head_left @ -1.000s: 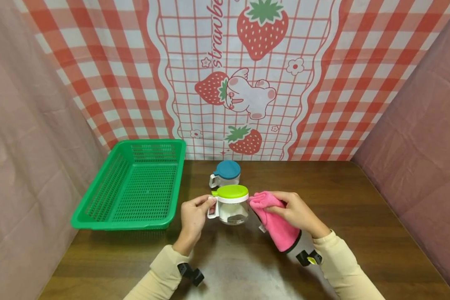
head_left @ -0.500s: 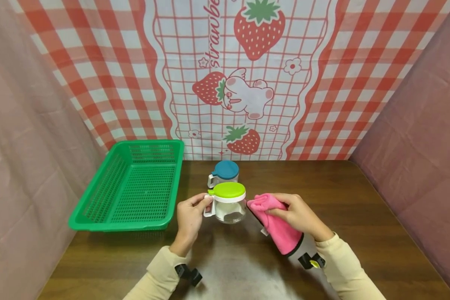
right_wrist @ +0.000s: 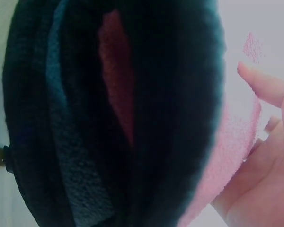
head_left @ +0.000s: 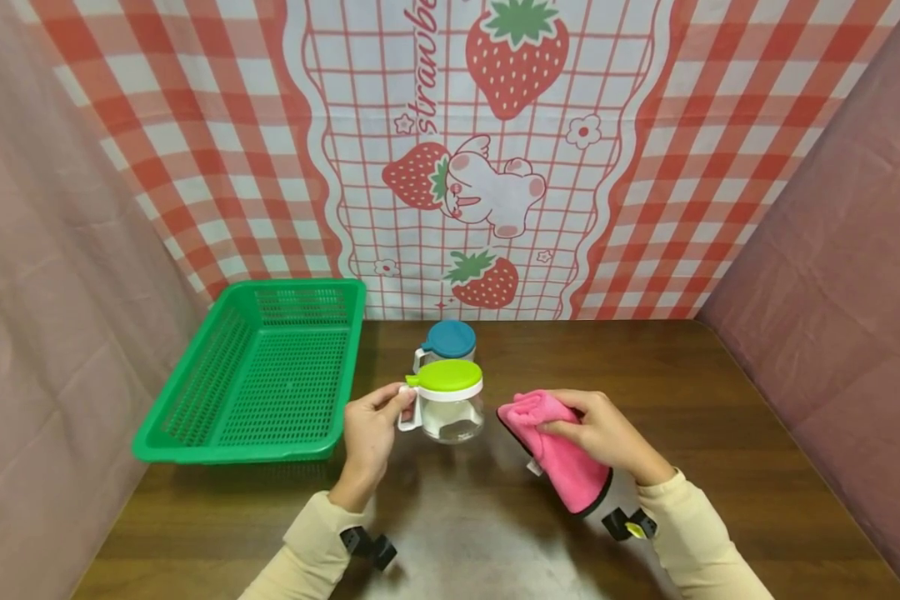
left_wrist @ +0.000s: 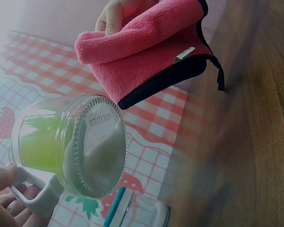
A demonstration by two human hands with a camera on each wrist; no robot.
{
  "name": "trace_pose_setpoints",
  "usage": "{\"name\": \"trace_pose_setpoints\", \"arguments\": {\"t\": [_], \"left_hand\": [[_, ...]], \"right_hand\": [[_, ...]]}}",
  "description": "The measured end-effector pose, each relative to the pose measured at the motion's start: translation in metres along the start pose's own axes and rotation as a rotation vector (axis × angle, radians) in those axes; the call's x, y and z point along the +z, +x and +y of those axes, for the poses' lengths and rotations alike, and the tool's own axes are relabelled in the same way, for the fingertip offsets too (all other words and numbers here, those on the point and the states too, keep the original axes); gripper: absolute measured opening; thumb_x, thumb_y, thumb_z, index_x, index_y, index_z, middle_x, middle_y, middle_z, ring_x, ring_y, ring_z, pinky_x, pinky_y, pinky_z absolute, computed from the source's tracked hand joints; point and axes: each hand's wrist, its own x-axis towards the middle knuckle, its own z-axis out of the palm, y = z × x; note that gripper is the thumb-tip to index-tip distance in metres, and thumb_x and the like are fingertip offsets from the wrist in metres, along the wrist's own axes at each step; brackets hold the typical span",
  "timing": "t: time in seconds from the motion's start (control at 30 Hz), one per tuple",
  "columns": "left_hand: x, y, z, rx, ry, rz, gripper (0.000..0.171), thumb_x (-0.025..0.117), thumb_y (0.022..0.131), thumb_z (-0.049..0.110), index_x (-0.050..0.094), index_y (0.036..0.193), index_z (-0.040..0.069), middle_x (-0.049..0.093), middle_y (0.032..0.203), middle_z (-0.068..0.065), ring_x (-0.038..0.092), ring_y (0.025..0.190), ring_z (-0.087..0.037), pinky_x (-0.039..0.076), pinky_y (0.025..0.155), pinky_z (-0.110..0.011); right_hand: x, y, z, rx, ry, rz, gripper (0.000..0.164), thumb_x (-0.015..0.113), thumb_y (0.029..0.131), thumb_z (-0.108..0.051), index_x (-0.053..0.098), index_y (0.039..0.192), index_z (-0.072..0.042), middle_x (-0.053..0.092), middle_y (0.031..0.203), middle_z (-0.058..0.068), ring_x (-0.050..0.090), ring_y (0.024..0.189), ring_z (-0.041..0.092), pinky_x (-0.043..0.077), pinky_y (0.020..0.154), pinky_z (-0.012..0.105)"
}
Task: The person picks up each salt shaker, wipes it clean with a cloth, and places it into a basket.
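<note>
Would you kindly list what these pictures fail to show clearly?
- Blue-lidded jar: its lower body, head view, hidden behind the green-lidded jar.
- Right hand: its palm, head view, covered by the pink cloth.
- Right wrist view: the cloth's dark folds fill the frame.

A green basket fills the table's left rear corner, a blue-lidded jar stands mid-rear, the right half lies open.

The jar in the left hand looks like clear glossy glass, ribbed at the base, with a smooth green plastic lid. The pink cloth is fluffy, matt microfibre. At 9 o'clock, the basket is perforated shiny plastic; the table is polished wood.
</note>
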Motion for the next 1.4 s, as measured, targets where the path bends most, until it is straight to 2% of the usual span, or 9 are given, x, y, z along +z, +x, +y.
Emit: {"name": "trace_pose_setpoints", "arguments": {"t": [0.17,0.33,0.57,0.83,1.0,1.27,1.4], "left_hand": [[-0.002,0.001,0.004,0.017,0.003,-0.009,0.022,0.071,0.082,-0.003,0.068,0.098,-0.018,0.071,0.073,-0.014,0.063,0.058,-0.004,0.054,0.057,-0.017],[-0.004,0.005,0.007,0.025,-0.001,-0.005,0.021,0.072,0.082,-0.004,0.068,0.098,-0.017,0.071,0.071,-0.008,0.063,0.058,-0.004,0.054,0.057,-0.017],[-0.007,0.010,0.016,0.036,0.001,-0.010,0.020,0.072,0.082,-0.003,0.069,0.098,-0.016,0.071,0.074,-0.011,0.064,0.059,-0.005,0.056,0.059,-0.020],[-0.016,0.021,0.028,0.082,0.048,0.035,0.020,0.073,0.082,-0.001,0.071,0.097,-0.014,0.071,0.072,-0.003,0.063,0.060,-0.002,0.054,0.059,-0.017],[-0.022,0.026,0.034,0.072,0.055,0.037,0.022,0.073,0.083,-0.001,0.070,0.100,-0.015,0.072,0.074,0.001,0.063,0.062,-0.002,0.055,0.061,-0.017],[-0.034,0.036,0.048,0.061,0.084,0.009,0.026,0.072,0.085,0.001,0.068,0.104,-0.016,0.071,0.073,0.004,0.065,0.064,0.000,0.055,0.062,-0.017],[-0.040,0.041,0.057,0.057,0.083,-0.004,0.027,0.070,0.088,0.004,0.067,0.107,-0.015,0.069,0.069,0.012,0.066,0.062,-0.002,0.057,0.061,-0.019]], "right_hand": [[-0.003,0.001,-0.002,-0.016,0.007,0.001,0.031,0.077,0.081,-0.007,0.072,0.112,-0.005,0.074,0.106,0.010,0.062,0.089,-0.004,0.051,0.071,0.016],[-0.004,0.002,-0.002,-0.019,0.027,-0.008,0.032,0.076,0.081,-0.006,0.071,0.112,-0.004,0.074,0.106,0.010,0.062,0.089,-0.004,0.052,0.071,0.016],[-0.006,0.001,0.000,-0.020,0.015,-0.007,0.028,0.076,0.082,-0.007,0.072,0.109,-0.007,0.074,0.105,0.008,0.062,0.091,-0.003,0.052,0.073,0.016],[-0.007,0.000,0.001,-0.037,0.026,-0.005,0.026,0.076,0.081,-0.005,0.073,0.108,-0.006,0.074,0.103,0.010,0.062,0.092,-0.004,0.051,0.075,0.014],[-0.006,-0.002,0.005,-0.064,0.030,-0.008,0.027,0.075,0.082,-0.004,0.072,0.108,-0.004,0.074,0.102,0.012,0.061,0.089,-0.005,0.050,0.071,0.014],[-0.005,-0.005,0.005,-0.031,0.060,-0.018,0.029,0.076,0.082,-0.006,0.072,0.111,-0.005,0.074,0.105,0.011,0.062,0.094,-0.005,0.051,0.075,0.014],[-0.004,-0.005,0.006,-0.038,0.075,-0.026,0.030,0.075,0.082,-0.005,0.072,0.112,-0.005,0.074,0.107,0.012,0.062,0.096,-0.005,0.051,0.077,0.013]]}}
